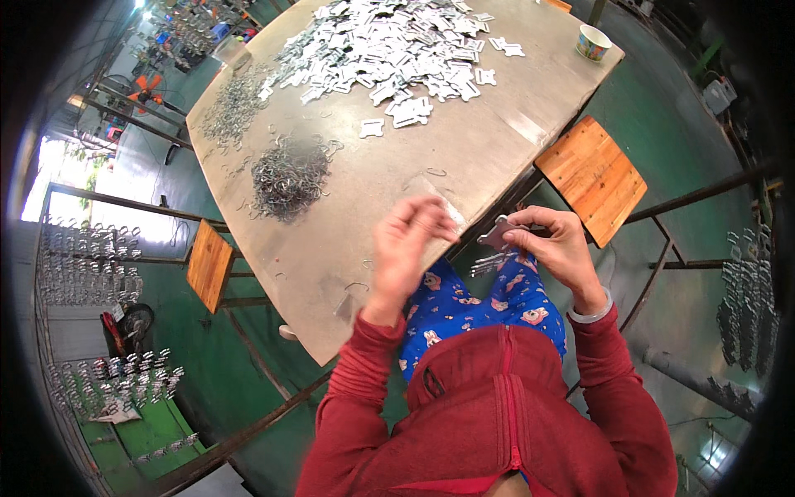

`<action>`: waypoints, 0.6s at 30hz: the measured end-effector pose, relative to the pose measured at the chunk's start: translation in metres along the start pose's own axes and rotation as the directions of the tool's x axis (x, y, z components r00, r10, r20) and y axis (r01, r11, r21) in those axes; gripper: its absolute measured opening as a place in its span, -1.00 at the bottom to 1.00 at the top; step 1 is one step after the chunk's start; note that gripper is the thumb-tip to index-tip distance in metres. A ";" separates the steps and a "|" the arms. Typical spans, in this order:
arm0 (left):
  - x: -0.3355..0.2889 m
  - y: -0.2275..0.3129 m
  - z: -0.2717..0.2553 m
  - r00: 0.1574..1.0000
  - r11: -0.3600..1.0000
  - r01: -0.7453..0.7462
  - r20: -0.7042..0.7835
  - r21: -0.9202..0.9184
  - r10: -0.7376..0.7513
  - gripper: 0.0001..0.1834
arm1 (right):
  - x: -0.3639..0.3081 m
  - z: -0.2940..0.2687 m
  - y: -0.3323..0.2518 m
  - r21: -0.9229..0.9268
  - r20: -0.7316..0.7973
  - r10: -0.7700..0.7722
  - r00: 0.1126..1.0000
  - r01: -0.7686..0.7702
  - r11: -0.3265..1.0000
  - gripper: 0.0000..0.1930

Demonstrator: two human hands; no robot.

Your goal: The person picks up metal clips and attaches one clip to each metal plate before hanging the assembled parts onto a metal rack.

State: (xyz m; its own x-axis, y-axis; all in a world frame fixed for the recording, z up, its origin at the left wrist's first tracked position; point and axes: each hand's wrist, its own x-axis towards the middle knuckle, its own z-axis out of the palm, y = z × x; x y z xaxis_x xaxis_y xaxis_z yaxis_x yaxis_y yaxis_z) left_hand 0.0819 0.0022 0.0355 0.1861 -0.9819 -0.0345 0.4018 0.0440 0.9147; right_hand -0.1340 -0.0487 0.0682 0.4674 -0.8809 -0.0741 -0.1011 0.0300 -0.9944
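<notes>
My right hand (559, 248) pinches a small flat metal plate (497, 234) with a notched outline between thumb and fingers, just off the table's near right edge. Below that plate hang several more metal pieces (490, 264), partly hidden behind the fingers. My left hand (410, 244) is over the near edge of the table (339, 224), apart from the plate. Its fingers are bent and smeared by motion, so whether they hold anything does not show. A heap of dark bent wire hooks (288, 178) lies to its left. Farther off, a big pile of pale metal plates (389, 54) covers the tabletop.
Loose wire hooks (232, 108) are scattered along the left side. A paper cup (593, 43) stands at the far right corner. Wooden stools (592, 178) flank the table on both sides. Racks of hanging metal pieces (91, 261) stand at left and right.
</notes>
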 end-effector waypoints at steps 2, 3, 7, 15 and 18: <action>-0.013 -0.003 0.028 0.990 0.990 0.108 0.102 -0.092 -0.099 -0.82 | -0.003 0.001 0.005 -0.025 -0.010 0.012 1.000 -0.012 1.000 -0.88; -0.015 -0.004 0.036 0.982 0.986 0.107 0.170 -0.125 -0.085 -0.85 | -0.005 0.001 0.007 -0.017 -0.017 0.003 1.000 -0.003 1.000 -0.89; -0.011 -0.007 0.049 0.988 0.995 0.095 0.125 -0.002 -0.094 -0.85 | -0.010 -0.001 0.011 -0.028 -0.038 0.005 0.999 -0.006 1.000 -0.91; -0.002 -0.029 0.050 0.967 0.958 0.235 0.140 -0.165 -0.214 -0.82 | -0.013 -0.005 0.020 -0.068 -0.054 -0.123 0.991 0.119 0.991 -0.88; -0.007 -0.032 0.056 0.978 0.969 0.198 0.097 -0.150 -0.185 -0.81 | -0.014 -0.008 0.023 -0.111 -0.068 -0.116 0.991 0.108 0.988 -0.88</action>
State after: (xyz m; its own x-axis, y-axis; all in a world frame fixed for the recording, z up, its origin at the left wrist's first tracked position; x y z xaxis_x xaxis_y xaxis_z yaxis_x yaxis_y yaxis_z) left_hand 0.0179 -0.0030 0.0291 0.0206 -0.9863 -0.1638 0.5607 -0.1243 0.8187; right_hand -0.1500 -0.0392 0.0473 0.4151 -0.9086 0.0475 -0.1462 -0.1182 -0.9822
